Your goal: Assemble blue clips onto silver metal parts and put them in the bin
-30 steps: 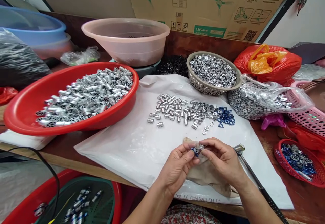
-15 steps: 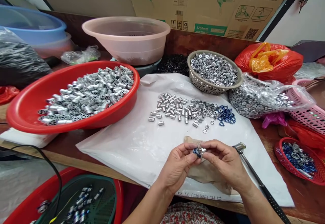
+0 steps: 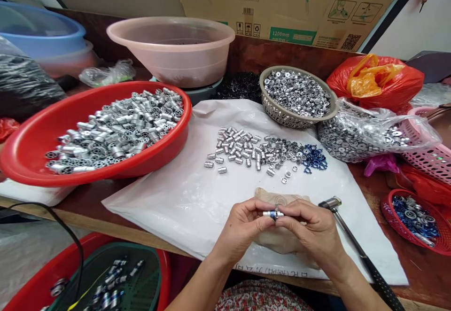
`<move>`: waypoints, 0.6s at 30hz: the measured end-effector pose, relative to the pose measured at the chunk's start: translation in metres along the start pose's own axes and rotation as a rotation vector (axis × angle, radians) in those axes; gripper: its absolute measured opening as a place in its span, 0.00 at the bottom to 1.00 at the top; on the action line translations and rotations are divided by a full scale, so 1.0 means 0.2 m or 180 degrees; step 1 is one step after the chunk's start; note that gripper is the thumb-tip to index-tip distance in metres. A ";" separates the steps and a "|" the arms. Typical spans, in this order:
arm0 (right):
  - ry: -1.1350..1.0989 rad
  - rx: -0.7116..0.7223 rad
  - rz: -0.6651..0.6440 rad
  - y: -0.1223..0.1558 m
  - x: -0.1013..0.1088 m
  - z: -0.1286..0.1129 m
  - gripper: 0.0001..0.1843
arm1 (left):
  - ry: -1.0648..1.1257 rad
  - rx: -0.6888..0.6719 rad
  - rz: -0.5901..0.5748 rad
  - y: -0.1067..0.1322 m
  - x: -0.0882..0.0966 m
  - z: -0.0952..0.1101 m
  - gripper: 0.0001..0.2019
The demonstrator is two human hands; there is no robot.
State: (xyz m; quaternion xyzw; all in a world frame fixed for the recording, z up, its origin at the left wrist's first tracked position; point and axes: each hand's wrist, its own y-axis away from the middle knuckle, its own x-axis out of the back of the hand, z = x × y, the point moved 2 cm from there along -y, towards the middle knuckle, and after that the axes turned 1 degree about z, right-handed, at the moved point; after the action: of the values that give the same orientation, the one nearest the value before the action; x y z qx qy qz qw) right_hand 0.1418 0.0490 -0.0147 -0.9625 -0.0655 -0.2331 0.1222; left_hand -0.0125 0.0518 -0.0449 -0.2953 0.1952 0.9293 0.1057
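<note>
Between the fingertips of both hands is a small silver metal cylinder with a blue ring (image 3: pixel 270 214), lying sideways. My left hand (image 3: pixel 243 226) pinches its left end between thumb and fingers. From the other side, my right hand (image 3: pixel 312 219) pinches the right end, where a silver tip shows. Fingers hide part of the piece. Below them lies a beige cloth pad (image 3: pixel 278 241) on a white plastic sheet (image 3: pixel 169 207). Farther back on the sheet are loose silver cylinders (image 3: pixel 236 146), small silver discs (image 3: pixel 287 153) and blue rings (image 3: pixel 314 158).
A hammer (image 3: pixel 355 244) lies right of my right hand. The red basin (image 3: pixel 151 163) of silver cylinders stands left, a grey basket (image 3: pixel 299 122) of metal discs at the back. At right sits a small red basket (image 3: pixel 391 221); a green basket (image 3: pixel 148 273) is low at left.
Both hands have shifted slightly, and the piece between them has turned from tilted to level. The silver end on the left now shows beside the blue ring.
</note>
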 end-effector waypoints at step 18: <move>0.2263 -0.0250 -0.0755 -0.33 0.08 0.34 0.11 | 0.0810 0.0345 0.0545 -0.06 -0.01 -0.01 0.19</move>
State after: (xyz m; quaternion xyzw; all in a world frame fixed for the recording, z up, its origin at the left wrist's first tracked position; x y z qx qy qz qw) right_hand 0.1734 0.1322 -0.0517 -0.8112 -0.1211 -0.5675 0.0724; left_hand -0.0060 0.0604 -0.0489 -0.3867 0.2812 0.8781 0.0163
